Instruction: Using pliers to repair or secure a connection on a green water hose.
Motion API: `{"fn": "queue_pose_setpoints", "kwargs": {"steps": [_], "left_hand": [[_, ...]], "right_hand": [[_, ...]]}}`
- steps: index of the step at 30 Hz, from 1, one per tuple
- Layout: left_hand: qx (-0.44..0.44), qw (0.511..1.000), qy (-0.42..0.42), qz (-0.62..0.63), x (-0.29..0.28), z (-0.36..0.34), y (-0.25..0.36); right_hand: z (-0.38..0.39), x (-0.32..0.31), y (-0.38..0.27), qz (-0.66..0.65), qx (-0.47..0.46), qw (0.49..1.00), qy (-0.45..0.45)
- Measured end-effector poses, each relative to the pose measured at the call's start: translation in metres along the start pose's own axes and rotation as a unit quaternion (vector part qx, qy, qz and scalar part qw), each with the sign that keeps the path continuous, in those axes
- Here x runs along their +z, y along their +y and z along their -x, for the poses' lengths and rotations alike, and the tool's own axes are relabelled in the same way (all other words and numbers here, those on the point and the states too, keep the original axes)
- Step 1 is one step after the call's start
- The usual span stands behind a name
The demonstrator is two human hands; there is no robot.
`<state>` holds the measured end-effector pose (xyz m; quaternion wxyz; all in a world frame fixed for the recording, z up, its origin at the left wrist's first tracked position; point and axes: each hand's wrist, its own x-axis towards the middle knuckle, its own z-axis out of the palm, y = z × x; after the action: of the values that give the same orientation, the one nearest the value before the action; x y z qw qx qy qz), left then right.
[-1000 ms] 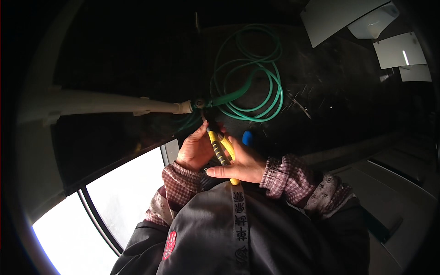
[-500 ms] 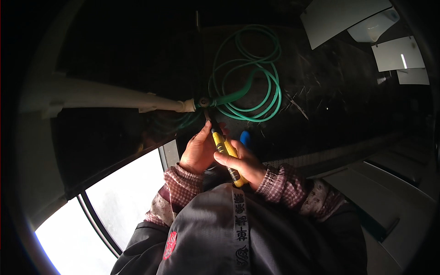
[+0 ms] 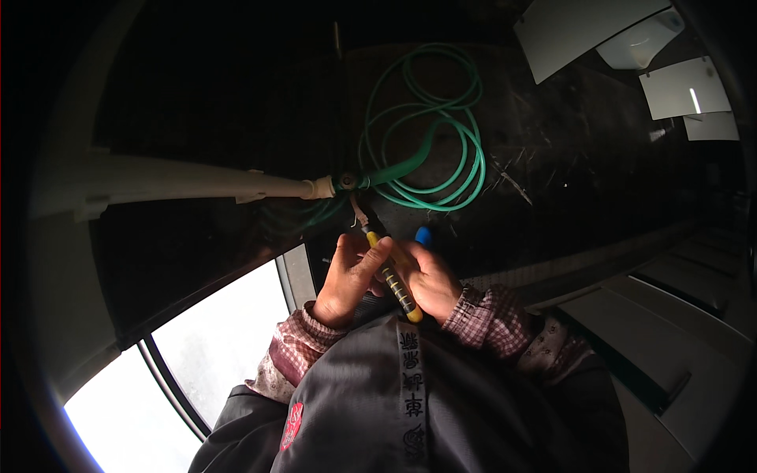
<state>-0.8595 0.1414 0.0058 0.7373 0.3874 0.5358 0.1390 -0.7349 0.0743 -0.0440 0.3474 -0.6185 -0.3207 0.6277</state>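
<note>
My left hand (image 3: 347, 280) grips the pliers (image 3: 400, 292) with yellow and dark handles, thumb on the upper handle. My right hand (image 3: 432, 280) is wrapped round the same pliers from the right, fingers partly hidden. The pliers' jaws point up toward a round fitting (image 3: 347, 181), where a white tapered tube (image 3: 236, 183) from the left meets a green flattened section of hose (image 3: 398, 167). A small pale piece (image 3: 356, 206) shows at the jaws; whether they grip it, I cannot tell. A blue object (image 3: 423, 235) lies just behind my right hand.
A coiled green hose (image 3: 467, 189) lies on the dark surface (image 3: 552, 205) above my hands. White panels (image 3: 583, 31) and a pale translucent container (image 3: 635, 47) are at upper right. A bright window (image 3: 213, 339) is at lower left, more panels (image 3: 662, 339) at lower right.
My left hand has moved down from near the jaws onto the handles, thumb now over them. My right thumb has left the top of the handles. More of the pliers' head now shows.
</note>
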Motion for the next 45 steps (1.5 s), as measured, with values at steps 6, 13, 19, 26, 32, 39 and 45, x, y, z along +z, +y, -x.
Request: {"fn": "queue_pose_setpoints", "kwargs": {"steps": [6, 13, 19, 26, 32, 39, 45], "left_hand": [[-0.037, 0.982, -0.094, 0.163, 0.001, 0.004, -0.002], [-0.034, 0.983, -0.064, 0.167, -0.002, 0.005, -0.006], [-0.031, 0.987, -0.047, 0.151, -0.004, 0.008, -0.003], [-0.008, 0.984, -0.046, 0.169, -0.005, 0.007, -0.007], [-0.002, 0.984, -0.081, 0.16, -0.007, 0.008, -0.002], [-0.018, 0.983, -0.108, 0.147, -0.007, 0.006, -0.001], [-0.006, 0.981, -0.123, 0.151, -0.004, 0.006, -0.001]], "right_hand": [[0.005, -0.01, -0.02, 0.018, 0.022, 0.999, -0.036], [0.007, -0.016, -0.027, 0.032, 0.063, 0.997, -0.028], [0.007, -0.013, -0.027, 0.011, 0.032, 0.999, -0.015], [0.009, -0.002, -0.037, -0.092, 0.007, 0.994, -0.052], [0.013, 0.001, -0.034, -0.011, -0.055, 0.996, -0.07], [0.013, -0.002, -0.034, -0.018, 0.011, 0.998, -0.06], [0.017, -0.003, -0.06, -0.067, 0.023, 0.993, -0.092]]}}
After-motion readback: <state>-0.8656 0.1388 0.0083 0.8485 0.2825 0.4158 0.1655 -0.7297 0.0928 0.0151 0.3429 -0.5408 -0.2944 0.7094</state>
